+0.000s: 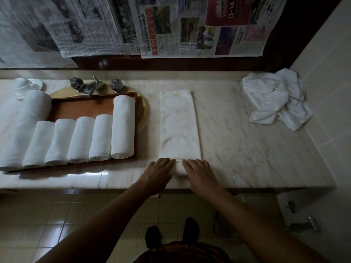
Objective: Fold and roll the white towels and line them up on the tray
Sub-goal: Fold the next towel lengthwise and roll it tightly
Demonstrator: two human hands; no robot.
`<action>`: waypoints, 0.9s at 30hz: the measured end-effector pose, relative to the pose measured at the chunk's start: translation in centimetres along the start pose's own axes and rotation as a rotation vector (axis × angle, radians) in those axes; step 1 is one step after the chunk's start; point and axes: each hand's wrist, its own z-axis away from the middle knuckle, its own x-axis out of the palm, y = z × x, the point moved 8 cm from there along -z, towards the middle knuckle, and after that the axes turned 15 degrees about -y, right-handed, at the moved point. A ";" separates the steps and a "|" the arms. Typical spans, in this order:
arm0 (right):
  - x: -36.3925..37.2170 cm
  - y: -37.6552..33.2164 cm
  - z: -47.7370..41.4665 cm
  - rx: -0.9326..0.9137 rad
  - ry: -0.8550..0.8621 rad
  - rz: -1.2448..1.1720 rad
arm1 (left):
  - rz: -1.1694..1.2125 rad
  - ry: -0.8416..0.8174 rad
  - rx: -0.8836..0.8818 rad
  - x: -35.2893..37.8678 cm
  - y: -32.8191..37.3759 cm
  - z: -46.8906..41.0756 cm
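done: rolled towels [100, 137] lined on tray [91, 109] | now: left hand [161, 171], right hand [197, 171], fingers [191, 163] apparently straight, pressing folded towel's [178, 126] started roll | left: crumpled towel pile [275, 99]

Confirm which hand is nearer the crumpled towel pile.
Right. The right hand presses the right end of the partly rolled towel, toward the pile; the left hand presses its left end, farther off.

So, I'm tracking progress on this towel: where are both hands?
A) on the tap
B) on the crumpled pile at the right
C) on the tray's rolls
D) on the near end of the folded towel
D: the left hand and right hand press on the rolled-up near end of the folded towel.
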 end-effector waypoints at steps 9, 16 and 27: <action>1.3 0.0 3.0 -0.146 -0.078 -0.092 | 0.140 0.085 0.099 2.7 0.4 5.5; 1.1 1.0 2.2 -0.116 -0.073 -0.160 | 0.369 0.022 -0.043 2.4 -2.0 4.6; 4.7 -2.1 5.3 0.018 0.084 -0.023 | 0.305 0.087 -0.167 0.7 -1.7 4.3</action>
